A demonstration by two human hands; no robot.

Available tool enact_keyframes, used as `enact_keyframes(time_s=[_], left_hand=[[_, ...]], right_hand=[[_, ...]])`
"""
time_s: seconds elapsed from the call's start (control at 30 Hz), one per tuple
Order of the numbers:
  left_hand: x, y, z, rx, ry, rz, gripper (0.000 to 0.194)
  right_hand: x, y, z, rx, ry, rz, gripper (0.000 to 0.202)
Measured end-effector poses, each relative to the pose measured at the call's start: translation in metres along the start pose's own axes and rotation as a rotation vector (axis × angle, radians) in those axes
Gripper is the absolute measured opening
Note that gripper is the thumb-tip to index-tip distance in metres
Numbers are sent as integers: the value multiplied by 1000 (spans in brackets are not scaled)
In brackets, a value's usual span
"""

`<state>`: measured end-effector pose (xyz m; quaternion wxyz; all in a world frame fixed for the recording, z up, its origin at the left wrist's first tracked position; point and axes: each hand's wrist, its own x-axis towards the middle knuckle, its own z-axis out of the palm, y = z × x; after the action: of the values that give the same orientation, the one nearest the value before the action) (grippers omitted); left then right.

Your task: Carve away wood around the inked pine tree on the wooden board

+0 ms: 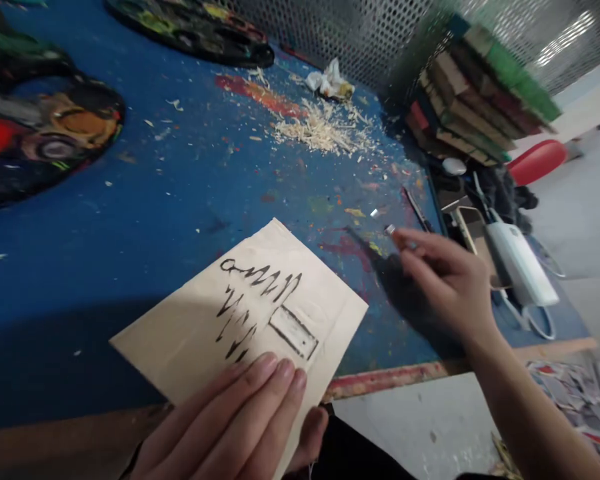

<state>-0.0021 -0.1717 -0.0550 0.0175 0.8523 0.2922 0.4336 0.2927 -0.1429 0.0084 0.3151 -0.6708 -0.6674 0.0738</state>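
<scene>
A light wooden board (180, 340) with black wavy strokes and a small outlined rectangle lies on the blue table, its lower corner over the front edge. My left hand (250, 420) rests on the board's lower part, fingers together on top and thumb at the right side. To the right of the board, my right hand (443, 277) pinches a small object with a shiny metallic end (390, 230) above the table. Its shape is mostly hidden by the fingers. A small whitish bit (375, 213) lies just beyond the fingertips.
Wood shavings (325, 130) and crumpled tissue (331, 81) lie at the back. Paint palettes (85, 147) stand left. A thin dark tool (417, 210), phone (475, 233), white power bank (523, 263) and stacked blocks (480, 93) are at right. The front edge (390, 379) is near.
</scene>
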Motion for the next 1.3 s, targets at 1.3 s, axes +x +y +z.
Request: enact_keyframes(time_s=[1.3], left_hand=[[20, 1, -2, -1, 51, 41, 23]], right_hand=[[-63, -78, -1, -323, -338, -416, 32]])
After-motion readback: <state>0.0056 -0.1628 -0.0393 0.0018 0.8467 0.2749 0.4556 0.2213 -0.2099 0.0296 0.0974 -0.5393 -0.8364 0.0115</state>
